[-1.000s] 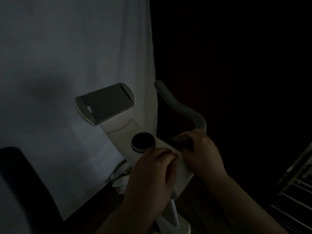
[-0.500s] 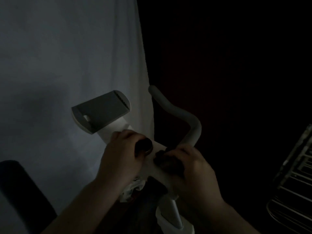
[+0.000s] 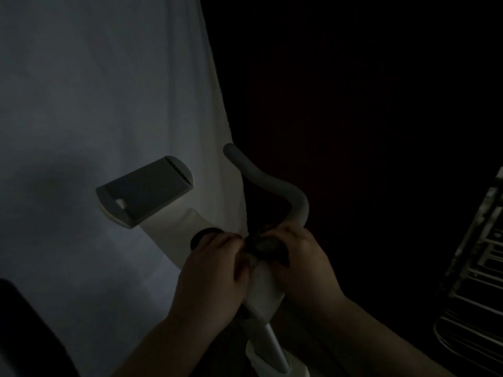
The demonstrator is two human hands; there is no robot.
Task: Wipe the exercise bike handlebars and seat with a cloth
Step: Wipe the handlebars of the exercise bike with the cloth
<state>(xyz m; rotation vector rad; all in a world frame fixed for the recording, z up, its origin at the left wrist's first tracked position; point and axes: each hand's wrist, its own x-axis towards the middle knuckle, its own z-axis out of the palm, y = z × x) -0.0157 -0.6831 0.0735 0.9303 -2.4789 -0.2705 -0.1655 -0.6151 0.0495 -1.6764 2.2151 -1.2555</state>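
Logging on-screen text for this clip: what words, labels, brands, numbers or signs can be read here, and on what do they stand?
None can be read.
The bike's console shows a dark blank face; the picture is too dim to tell any print on it.
The round knob, the handlebar and the dark cloth between the left hand and right hand show no marking.

Two bare forearms, no sleeves visible; left hand (image 3: 215,270) and right hand (image 3: 302,257) ungloved, no rings or watch discernible in dim light.

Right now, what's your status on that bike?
Right hand grips dark cloth below handlebar. Left hand rests on frame. Nothing blocking.
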